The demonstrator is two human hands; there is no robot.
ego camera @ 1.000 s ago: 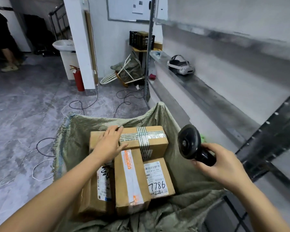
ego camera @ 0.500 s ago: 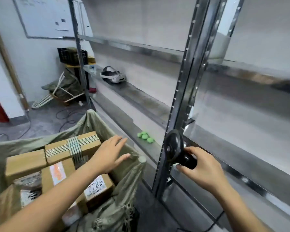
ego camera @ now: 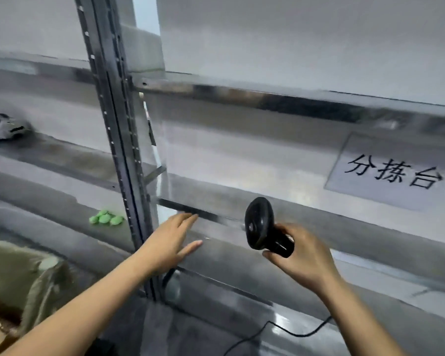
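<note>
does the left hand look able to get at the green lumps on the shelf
Probably yes: the left hand is open and empty, the green lumps lie uncovered on the shelf just left of the upright post, and the forearm crosses in front of that post.

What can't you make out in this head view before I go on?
Head view only:
- Barcode scanner: handle hidden by the right hand.
- Cable: leaves the bottom edge.
- White headset: motion-blurred, cut by the left edge.
- Green pieces: too blurred to identify.
- Sack: contents cut off at the lower left.
- Left hand: contact with the shelf unclear.
</note>
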